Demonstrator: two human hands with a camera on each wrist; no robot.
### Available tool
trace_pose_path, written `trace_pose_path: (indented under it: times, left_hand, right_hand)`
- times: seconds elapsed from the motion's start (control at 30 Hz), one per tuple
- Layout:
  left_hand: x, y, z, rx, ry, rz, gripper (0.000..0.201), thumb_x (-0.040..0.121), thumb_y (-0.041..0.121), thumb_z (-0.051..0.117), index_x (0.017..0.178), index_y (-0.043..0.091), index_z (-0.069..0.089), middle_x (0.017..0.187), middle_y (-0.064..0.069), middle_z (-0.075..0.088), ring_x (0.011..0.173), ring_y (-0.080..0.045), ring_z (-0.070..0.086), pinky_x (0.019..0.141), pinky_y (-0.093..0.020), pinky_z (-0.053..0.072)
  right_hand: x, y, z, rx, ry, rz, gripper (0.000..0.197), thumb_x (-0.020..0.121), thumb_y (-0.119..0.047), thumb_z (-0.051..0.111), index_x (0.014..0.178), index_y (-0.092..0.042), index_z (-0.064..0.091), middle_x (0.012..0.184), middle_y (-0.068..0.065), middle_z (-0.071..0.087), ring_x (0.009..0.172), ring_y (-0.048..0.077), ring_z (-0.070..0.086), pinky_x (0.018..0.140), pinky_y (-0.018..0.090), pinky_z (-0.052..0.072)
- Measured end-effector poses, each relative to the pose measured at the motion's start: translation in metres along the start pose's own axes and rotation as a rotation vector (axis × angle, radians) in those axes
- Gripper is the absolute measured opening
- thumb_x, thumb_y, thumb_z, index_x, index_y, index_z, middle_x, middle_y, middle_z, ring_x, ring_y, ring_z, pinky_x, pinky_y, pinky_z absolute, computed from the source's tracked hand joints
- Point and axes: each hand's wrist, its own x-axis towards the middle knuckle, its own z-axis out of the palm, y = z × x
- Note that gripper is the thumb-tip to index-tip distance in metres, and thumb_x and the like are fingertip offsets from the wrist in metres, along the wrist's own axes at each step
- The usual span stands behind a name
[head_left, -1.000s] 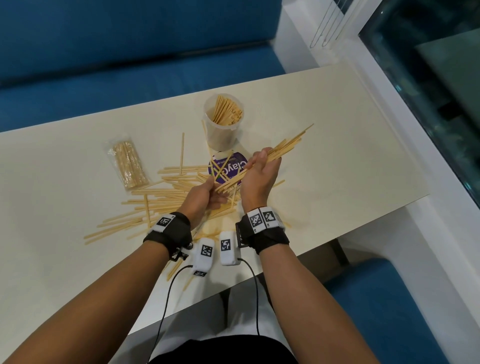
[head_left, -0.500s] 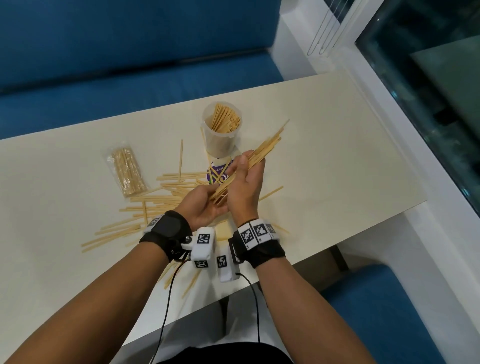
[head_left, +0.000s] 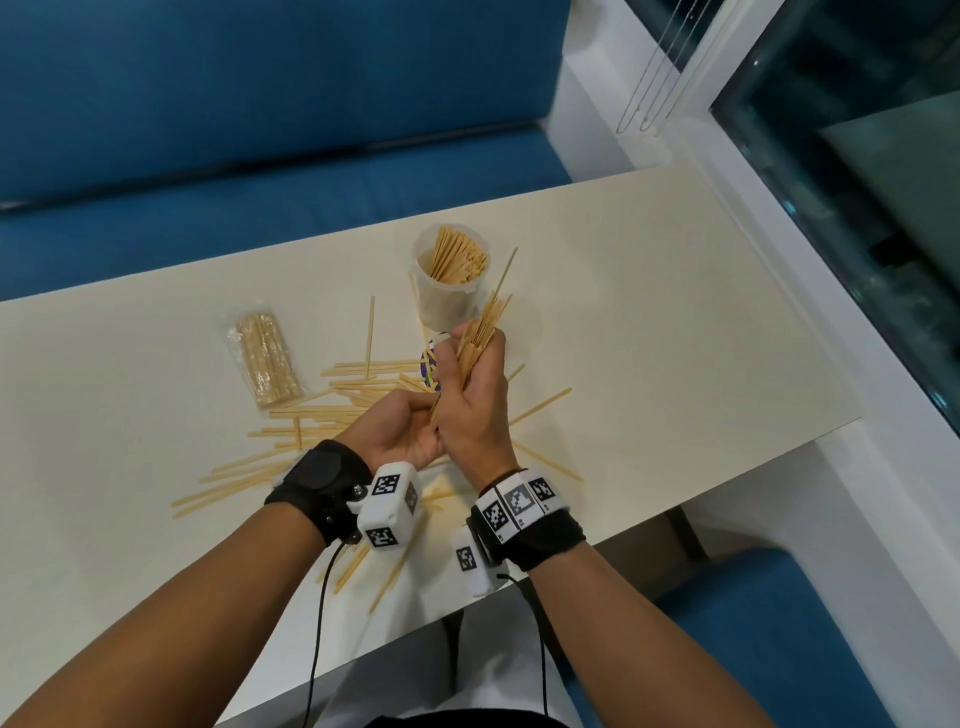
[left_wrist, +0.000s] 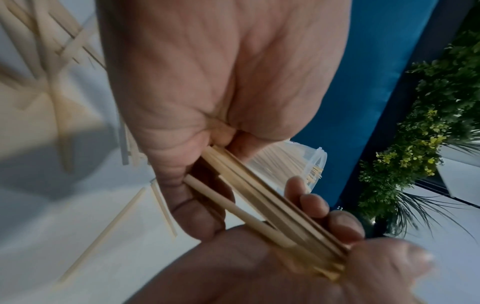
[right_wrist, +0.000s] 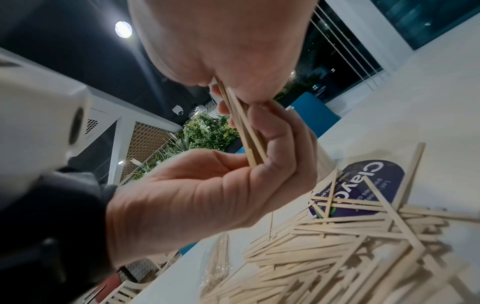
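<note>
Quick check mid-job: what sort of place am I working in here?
Probably a café or office lounge booth, though I can't be sure. Blue upholstered bench seating runs along the far side of a cream table, with another blue seat on the near side, and decorative greenery stands behind.

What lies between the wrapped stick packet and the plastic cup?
One loose stick lying on otherwise bare table, seen in the head view.

The head camera is looking steeply down at the table (head_left: 675, 338). Both wrist cameras are sitting very close (the right tilting upward), all three sharing the stick bundle (head_left: 491, 312).
</note>
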Motion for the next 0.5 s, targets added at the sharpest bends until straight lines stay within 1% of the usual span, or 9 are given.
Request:
trace_pose_path:
  times: [0.07,0.13,0.2,0.27,0.3,0.33,0.4,0.47,0.5]
  left_hand:
    - [-0.002,0.000,0.003,0.002,-0.002,0.004,0.048,0.094,0.003,0.044,0.140,-0.008,0.049,0.133,-0.021,0.058,0.116,-0.029,0.061,0.098,-0.039,0.054]
    - [-0.004,0.001,0.005,-0.011,0.003,0.015,0.046,0.094,0.004,0.044,0.138,-0.005,0.051,0.124,-0.021,0.063,0.110,-0.029,0.066,0.091,-0.039,0.060]
    - [-0.004,0.002,0.006,-0.018,0.022,0.025,0.040,0.098,0.004,0.041,0.134,-0.004,0.054,0.119,-0.021,0.066,0.105,-0.030,0.069,0.085,-0.040,0.062]
    - [-0.005,0.003,0.006,-0.026,0.050,0.026,0.036,0.103,0.005,0.037,0.132,-0.004,0.056,0.116,-0.021,0.067,0.104,-0.030,0.069,0.086,-0.039,0.062]
    - [-0.004,0.003,0.006,-0.034,0.067,0.027,0.035,0.104,0.006,0.036,0.130,-0.004,0.056,0.115,-0.021,0.067,0.103,-0.030,0.070,0.088,-0.039,0.061]
    - [-0.004,0.004,0.006,-0.045,0.078,0.030,0.034,0.104,0.006,0.035,0.128,-0.005,0.057,0.113,-0.021,0.068,0.101,-0.029,0.071,0.087,-0.038,0.061]
    - [-0.003,0.004,0.006,-0.073,0.092,0.045,0.033,0.106,0.008,0.035,0.128,-0.004,0.057,0.110,-0.020,0.068,0.095,-0.029,0.074,0.080,-0.038,0.063]
    - [-0.004,0.004,0.008,-0.092,0.101,0.071,0.032,0.107,0.010,0.037,0.127,-0.002,0.059,0.106,-0.019,0.070,0.088,-0.029,0.075,0.071,-0.038,0.064]
    - [-0.004,0.003,0.009,-0.097,0.101,0.085,0.030,0.107,0.010,0.039,0.123,-0.002,0.061,0.102,-0.019,0.071,0.085,-0.028,0.076,0.068,-0.037,0.064]
  right_hand:
    - [0.000,0.000,-0.001,-0.006,-0.015,-0.014,0.018,0.105,-0.011,0.057,0.120,-0.006,0.049,0.105,0.010,0.064,0.095,0.026,0.066,0.086,0.041,0.058]
    - [0.000,0.000,-0.002,0.002,-0.029,-0.029,0.017,0.102,-0.007,0.059,0.116,-0.008,0.049,0.098,0.010,0.066,0.089,0.024,0.067,0.084,0.040,0.058]
    - [-0.001,-0.001,-0.003,0.007,-0.051,-0.040,0.021,0.101,-0.003,0.059,0.120,-0.008,0.050,0.093,0.008,0.069,0.089,0.019,0.069,0.087,0.029,0.057]
    - [-0.003,0.003,-0.005,-0.027,-0.083,-0.039,0.015,0.102,-0.003,0.058,0.117,-0.004,0.056,0.090,-0.005,0.070,0.090,0.009,0.068,0.088,0.018,0.052]
    - [-0.003,0.005,-0.005,-0.053,-0.101,-0.039,0.009,0.103,-0.006,0.057,0.112,-0.003,0.060,0.091,-0.009,0.069,0.091,0.007,0.067,0.088,0.018,0.051]
    - [-0.004,0.007,-0.005,-0.077,-0.117,-0.029,0.009,0.104,-0.009,0.056,0.107,-0.004,0.063,0.092,-0.008,0.069,0.093,0.008,0.067,0.088,0.021,0.052]
    - [-0.005,0.012,-0.005,-0.106,-0.156,0.014,0.013,0.106,-0.014,0.055,0.106,-0.007,0.066,0.095,-0.002,0.071,0.095,0.010,0.068,0.089,0.025,0.053]
    - [-0.007,0.016,-0.005,-0.143,-0.184,0.050,0.018,0.107,-0.020,0.055,0.108,-0.008,0.069,0.100,-0.002,0.073,0.097,0.006,0.068,0.089,0.021,0.052]
    - [-0.008,0.018,-0.005,-0.162,-0.188,0.059,0.020,0.107,-0.023,0.056,0.109,-0.010,0.070,0.103,-0.002,0.073,0.099,0.005,0.068,0.090,0.020,0.051]
